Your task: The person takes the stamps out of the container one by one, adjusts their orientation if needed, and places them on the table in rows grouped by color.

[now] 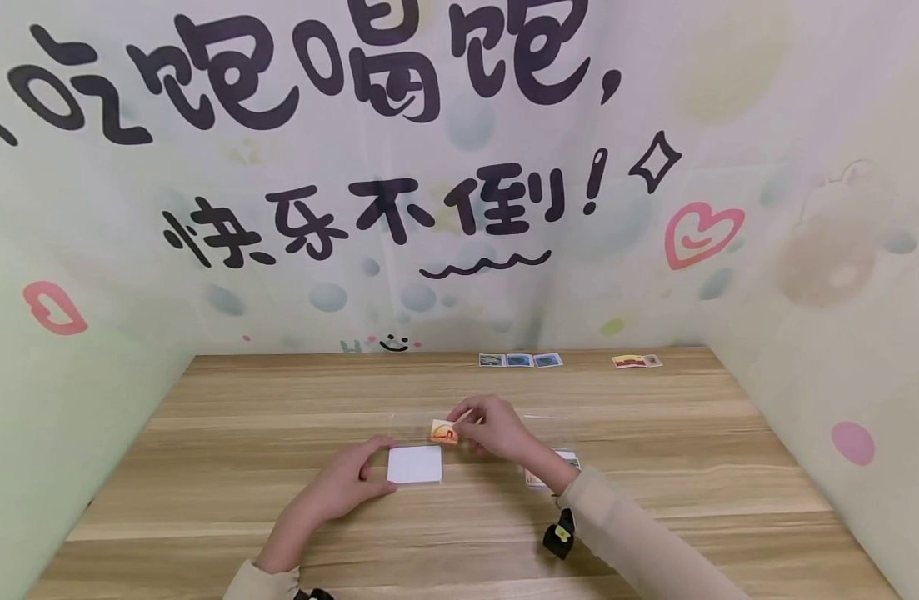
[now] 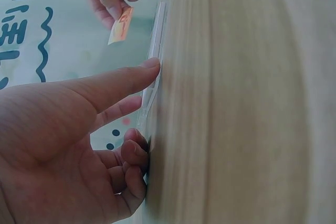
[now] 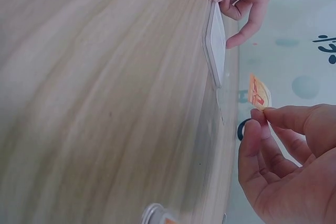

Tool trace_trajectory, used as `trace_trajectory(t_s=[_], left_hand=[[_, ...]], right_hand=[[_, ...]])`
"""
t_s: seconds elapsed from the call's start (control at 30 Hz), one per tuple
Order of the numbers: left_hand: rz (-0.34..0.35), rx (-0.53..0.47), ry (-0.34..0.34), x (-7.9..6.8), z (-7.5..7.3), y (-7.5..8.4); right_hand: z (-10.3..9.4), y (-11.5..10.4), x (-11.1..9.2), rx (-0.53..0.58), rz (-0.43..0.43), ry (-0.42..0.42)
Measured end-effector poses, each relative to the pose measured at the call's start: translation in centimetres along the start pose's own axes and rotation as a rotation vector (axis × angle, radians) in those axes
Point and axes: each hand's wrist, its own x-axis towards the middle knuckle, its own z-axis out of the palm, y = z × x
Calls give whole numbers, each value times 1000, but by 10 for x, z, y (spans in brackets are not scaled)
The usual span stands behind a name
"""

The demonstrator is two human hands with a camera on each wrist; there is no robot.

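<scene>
My right hand (image 1: 496,429) pinches a small orange picture card (image 1: 444,432) between thumb and fingertips, raised just beyond a stack of white cards (image 1: 415,465). That stack lies face down in a shallow clear plastic box, and its thin edge shows in the right wrist view. From the left side my left hand (image 1: 341,483) holds the box, thumb at the near corner and index finger at the far one. Under my right forearm, a second clear box with picture cards (image 1: 534,479) is partly hidden.
Along the back of the wooden table (image 1: 279,392) lie three bluish cards (image 1: 519,360) in a row. Farther right are a red-and-yellow card (image 1: 628,362) and a smaller card (image 1: 652,361). A printed cloth wall (image 1: 429,317) stands behind the table.
</scene>
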Motion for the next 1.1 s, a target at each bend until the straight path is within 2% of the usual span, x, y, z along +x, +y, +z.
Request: trace_trajectory(t_s=[1.1], left_hand=[[15,-2,-1,2,0,-3]], right_hand=[[-13,8,-2,-13,29,31]])
